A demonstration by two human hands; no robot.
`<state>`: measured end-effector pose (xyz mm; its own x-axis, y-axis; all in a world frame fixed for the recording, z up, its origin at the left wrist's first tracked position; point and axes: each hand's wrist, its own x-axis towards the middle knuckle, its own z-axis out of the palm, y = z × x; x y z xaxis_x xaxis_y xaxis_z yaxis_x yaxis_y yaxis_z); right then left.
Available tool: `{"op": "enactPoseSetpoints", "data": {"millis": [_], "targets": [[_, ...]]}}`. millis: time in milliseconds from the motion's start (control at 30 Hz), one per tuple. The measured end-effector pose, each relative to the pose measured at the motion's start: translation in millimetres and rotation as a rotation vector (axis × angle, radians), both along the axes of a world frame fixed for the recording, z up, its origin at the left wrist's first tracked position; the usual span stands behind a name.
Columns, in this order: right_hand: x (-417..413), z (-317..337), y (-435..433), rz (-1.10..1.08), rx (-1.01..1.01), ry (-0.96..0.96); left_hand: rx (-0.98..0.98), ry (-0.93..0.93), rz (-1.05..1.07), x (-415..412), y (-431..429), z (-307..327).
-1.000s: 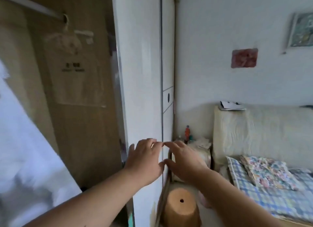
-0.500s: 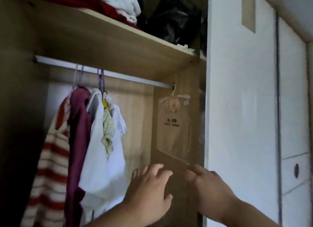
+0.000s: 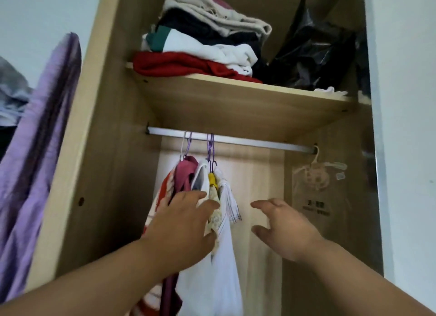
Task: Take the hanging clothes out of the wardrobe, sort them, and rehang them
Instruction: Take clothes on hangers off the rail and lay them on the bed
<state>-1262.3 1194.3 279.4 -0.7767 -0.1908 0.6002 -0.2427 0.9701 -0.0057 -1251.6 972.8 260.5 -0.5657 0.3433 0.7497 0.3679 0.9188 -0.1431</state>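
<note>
Your left hand lay flat on the hanging clothes, with the fingers stretched wide and curled round nothing. The fingertips reached the maroon garment and the thumb rested against the white one. Your right hand hung in the air just beside the bunch, touching no cloth. It was open too, with its fingers loosely spread toward the back panel.

The clothes were crowded at the left end of the rail on purple hanger hooks. From the left there was a red-and-white striped piece, then the maroon, the white and a small floral piece under a yellow clip. At the rail's right end hung a clear packet on its own little hanger (its print was too blurred to read).

On the shelf above the rail, a pile of folded clothes sat toward the left edge – red at the bottom, white, dark and beige above. A crumpled black plastic bag sat at the right. Outside the wardrobe, against its left side, hung a purple garment.
</note>
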Motion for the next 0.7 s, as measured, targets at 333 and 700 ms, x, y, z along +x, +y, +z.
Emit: {"op": "enactPoseSetpoints", "data": {"millis": [333, 700], "targets": [[-65, 36, -42, 0.056, -0.08, 0.062, -0.057, 0.194, 0.238, -8, -78, 78], [-166, 94, -103, 0.107, -0.345, 0.054, -0.226, 0.488, 0.248, -26, -113, 113]]}}
